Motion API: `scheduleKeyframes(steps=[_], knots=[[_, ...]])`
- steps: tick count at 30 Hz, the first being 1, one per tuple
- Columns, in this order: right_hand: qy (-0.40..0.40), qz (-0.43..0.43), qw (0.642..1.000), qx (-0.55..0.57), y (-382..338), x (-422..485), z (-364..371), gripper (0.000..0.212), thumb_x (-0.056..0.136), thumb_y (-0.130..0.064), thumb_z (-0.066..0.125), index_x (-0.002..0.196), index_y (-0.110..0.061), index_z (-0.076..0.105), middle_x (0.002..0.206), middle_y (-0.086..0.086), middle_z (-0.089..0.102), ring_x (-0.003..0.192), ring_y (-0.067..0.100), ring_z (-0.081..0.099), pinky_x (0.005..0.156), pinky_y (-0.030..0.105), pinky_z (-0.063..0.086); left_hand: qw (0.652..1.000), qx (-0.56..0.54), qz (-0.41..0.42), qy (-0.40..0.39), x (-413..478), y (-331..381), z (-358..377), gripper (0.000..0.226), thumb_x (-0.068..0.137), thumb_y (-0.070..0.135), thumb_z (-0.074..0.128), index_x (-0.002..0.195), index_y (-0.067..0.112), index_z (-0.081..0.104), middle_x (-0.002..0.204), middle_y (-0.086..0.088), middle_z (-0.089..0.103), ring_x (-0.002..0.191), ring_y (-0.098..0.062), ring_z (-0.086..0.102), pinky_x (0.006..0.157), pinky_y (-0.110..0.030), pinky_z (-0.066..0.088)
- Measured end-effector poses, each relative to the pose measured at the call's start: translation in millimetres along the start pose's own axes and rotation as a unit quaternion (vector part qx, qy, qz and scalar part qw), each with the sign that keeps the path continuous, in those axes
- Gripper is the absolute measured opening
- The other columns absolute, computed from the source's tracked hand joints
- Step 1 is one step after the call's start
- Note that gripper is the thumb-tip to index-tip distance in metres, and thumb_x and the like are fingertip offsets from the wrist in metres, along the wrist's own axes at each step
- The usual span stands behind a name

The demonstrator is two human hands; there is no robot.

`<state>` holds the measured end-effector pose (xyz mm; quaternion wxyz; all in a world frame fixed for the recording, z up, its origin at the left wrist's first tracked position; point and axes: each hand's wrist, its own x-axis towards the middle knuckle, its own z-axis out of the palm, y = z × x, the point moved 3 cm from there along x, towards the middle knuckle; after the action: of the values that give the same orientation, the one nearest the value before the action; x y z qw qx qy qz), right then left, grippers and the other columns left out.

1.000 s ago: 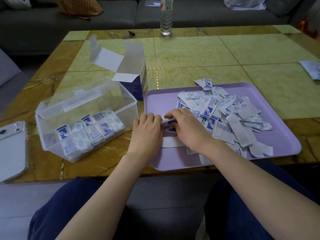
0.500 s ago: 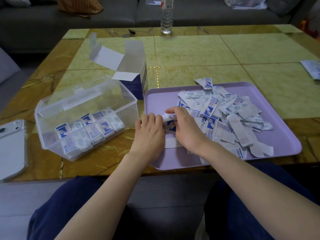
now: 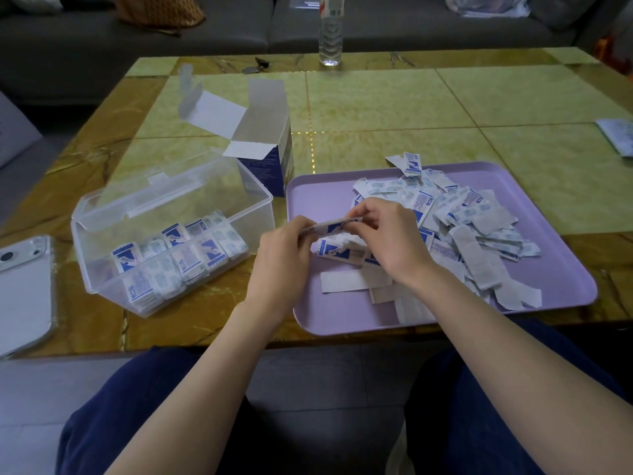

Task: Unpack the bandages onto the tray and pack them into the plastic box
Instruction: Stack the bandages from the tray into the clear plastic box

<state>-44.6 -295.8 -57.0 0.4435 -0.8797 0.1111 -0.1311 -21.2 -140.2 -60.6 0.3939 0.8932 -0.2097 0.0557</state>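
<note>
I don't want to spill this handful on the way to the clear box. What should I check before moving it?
1. Bandage stack pinched by left hand and right hand: ok.
2. Plastic box lid open: ok.
3. Room left in the box behind the packed bandages: ok.
4. Box stands right beside the tray: ok.
5. Stack ends squared: cannot tell, fingers cover them.

Dim, soft indoor light is spread evenly; no hard shadows are cast. The left hand (image 3: 284, 258), the right hand (image 3: 394, 241) and the stack of bandages (image 3: 330, 226) pinched between them are rendered sharp, though the print cannot be read. A faint sheen is seen on the table (image 3: 376, 108) beyond them. The sofa (image 3: 85, 53) farther off is left dark. Table edges to either side are bowed by wide-angle distortion.
</note>
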Motion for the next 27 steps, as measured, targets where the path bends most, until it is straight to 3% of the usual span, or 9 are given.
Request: scheduleKeyframes(steps=[3,7,10,13,16,22,27], knots=[[-0.021,0.03,0.998,0.06,0,1,-3,0.008,0.079,-0.003,0.07,0.082,-0.01,0.069,0.069,-0.001,0.068,0.057,0.0,0.063,0.063,0.015,0.053,0.998,-0.059,-0.032,0.003,1,-1,-5,0.021,0.093,0.006,0.053,0.102,0.014,0.069,0.085,0.002,0.068,0.071,-0.007,0.065,0.068,-0.02,0.053],[-0.041,0.065,0.988,0.134,0,4,-10,0.012,0.076,0.007,0.07,0.084,-0.002,0.07,0.065,0.003,0.067,0.05,0.001,0.063,0.053,0.012,0.051,0.994,-0.102,-0.048,-0.01,1,0,-8,0.023,0.093,0.006,0.054,0.109,0.012,0.068,0.089,0.004,0.066,0.071,-0.003,0.066,0.067,-0.012,0.053],[-0.073,0.088,0.976,0.186,-1,5,-14,0.013,0.075,0.008,0.069,0.088,0.003,0.069,0.062,-0.003,0.069,0.052,0.005,0.065,0.054,0.014,0.053,0.991,-0.123,-0.057,-0.006,4,-1,-10,0.015,0.095,0.012,0.052,0.103,0.013,0.065,0.089,0.0,0.068,0.07,-0.006,0.066,0.066,-0.018,0.055],[-0.095,0.087,0.967,0.219,-4,3,-14,0.013,0.079,0.007,0.066,0.087,-0.003,0.068,0.074,0.005,0.069,0.057,0.006,0.067,0.058,0.015,0.054,0.978,-0.19,-0.082,0.003,6,-2,-14,0.012,0.096,0.011,0.049,0.1,0.012,0.061,0.088,-0.005,0.069,0.071,-0.013,0.069,0.07,-0.03,0.057],[-0.087,0.074,0.967,0.226,-6,3,-13,0.014,0.084,0.005,0.062,0.087,-0.008,0.067,0.08,0.008,0.069,0.061,0.005,0.067,0.061,0.014,0.053,0.968,-0.232,-0.097,-0.002,5,0,-17,0.014,0.096,0.009,0.049,0.102,0.011,0.061,0.091,-0.007,0.069,0.071,-0.014,0.07,0.07,-0.028,0.058],[-0.082,0.036,0.984,0.154,-4,2,-11,0.021,0.085,0.002,0.062,0.082,-0.018,0.065,0.08,0.005,0.069,0.064,0.006,0.067,0.064,0.016,0.054,0.993,-0.096,-0.06,-0.038,-2,-3,-16,0.017,0.095,0.016,0.052,0.107,0.017,0.064,0.085,0.004,0.067,0.075,-0.002,0.064,0.069,-0.014,0.052],[-0.085,-0.005,0.99,0.115,-11,-5,-5,0.022,0.086,-0.003,0.062,0.083,-0.024,0.063,0.083,-0.001,0.069,0.073,0.009,0.068,0.069,0.017,0.055,0.994,-0.095,-0.045,-0.02,-6,-5,-19,0.023,0.094,0.006,0.051,0.111,0.014,0.066,0.08,0.001,0.067,0.068,-0.002,0.065,0.067,-0.014,0.052]])
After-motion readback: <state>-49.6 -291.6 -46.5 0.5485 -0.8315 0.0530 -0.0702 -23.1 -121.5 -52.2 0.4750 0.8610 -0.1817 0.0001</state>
